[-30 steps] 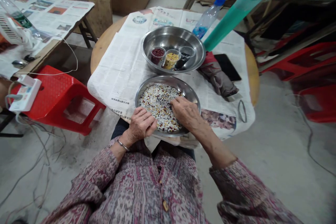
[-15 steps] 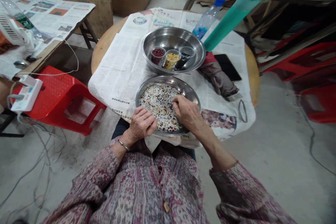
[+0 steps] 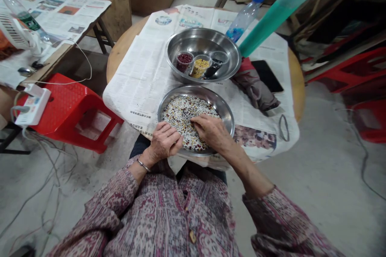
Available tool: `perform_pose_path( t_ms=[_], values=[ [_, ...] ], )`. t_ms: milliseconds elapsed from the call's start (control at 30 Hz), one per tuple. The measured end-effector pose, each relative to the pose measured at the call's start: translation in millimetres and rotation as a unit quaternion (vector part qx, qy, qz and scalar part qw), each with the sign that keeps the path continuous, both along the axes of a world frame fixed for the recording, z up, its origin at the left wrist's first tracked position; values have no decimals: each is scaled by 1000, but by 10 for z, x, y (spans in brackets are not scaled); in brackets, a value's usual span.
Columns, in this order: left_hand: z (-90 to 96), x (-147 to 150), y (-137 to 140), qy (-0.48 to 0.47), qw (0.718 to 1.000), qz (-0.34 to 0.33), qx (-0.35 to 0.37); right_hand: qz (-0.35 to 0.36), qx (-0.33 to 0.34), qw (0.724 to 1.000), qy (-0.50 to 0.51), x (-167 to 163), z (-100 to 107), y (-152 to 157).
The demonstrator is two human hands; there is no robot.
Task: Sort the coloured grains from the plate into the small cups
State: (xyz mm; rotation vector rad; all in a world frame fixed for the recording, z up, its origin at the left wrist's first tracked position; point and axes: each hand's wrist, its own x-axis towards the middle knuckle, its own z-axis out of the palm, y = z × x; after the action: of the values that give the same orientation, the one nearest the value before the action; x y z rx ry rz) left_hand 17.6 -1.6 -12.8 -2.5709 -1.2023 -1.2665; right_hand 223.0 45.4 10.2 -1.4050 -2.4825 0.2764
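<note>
In the head view, a shallow round basin of shiny stainless steel (image 3: 225, 109) is seen on a round, pale wooden table (image 3: 297, 84) covered with printed newspaper sheets (image 3: 135, 74). Inside the basin, a mixed layer of white, yellow, dark red and black grains (image 3: 188, 110) is spread over the bottom. The left hand (image 3: 165, 140) is placed at the near left rim of the basin, its fingers bent and held close together; whether the rim is gripped cannot be told. A silvery metal bracelet (image 3: 143, 165) is worn on that wrist. The right hand (image 3: 212, 130) is reached in over the basin's right side, its fingers drawn narrowly together at the grains; whether any grain is held between the fingertips is hidden. Just beyond the basin, a larger, deeper stainless-steel bowl (image 3: 196, 38) is set, in which three clear plastic cups are contained: one with dark red beans (image 3: 184, 58), one with yellow kernels (image 3: 200, 64) and one with black contents (image 3: 215, 66). Beyond the basin to the right, a clear plastic bottle with a blue cap (image 3: 243, 22) and a long teal cylinder (image 3: 280, 16) are seen. Right of the basin, a crumpled grey and red cloth bundle (image 3: 255, 88) is laid beside a flat black rectangular object (image 3: 267, 75).
</note>
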Motion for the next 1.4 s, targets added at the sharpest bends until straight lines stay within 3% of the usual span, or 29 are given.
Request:
perform_pose_path(
  t_ms=[333, 633, 767, 1100, 1400],
  values=[
    [-6, 0, 1, 3, 1000, 3, -1, 4, 11, 998, -56, -78, 56, -30],
    [19, -1, 9, -5, 1000, -2, 18, -17, 38, 998, 36, 46, 1, 15],
    [17, 1, 3, -1, 1000, 2, 7, 4, 24, 997, 70, 51, -34, 7],
    [0, 2, 9, -2, 1000, 2, 15, 23, 5, 1000, 1, -57, 6, 3],
    [-2, -5, 6, 1, 1000, 3, 11, 4, 23, 998, 53, -43, -43, 2]
  ],
)
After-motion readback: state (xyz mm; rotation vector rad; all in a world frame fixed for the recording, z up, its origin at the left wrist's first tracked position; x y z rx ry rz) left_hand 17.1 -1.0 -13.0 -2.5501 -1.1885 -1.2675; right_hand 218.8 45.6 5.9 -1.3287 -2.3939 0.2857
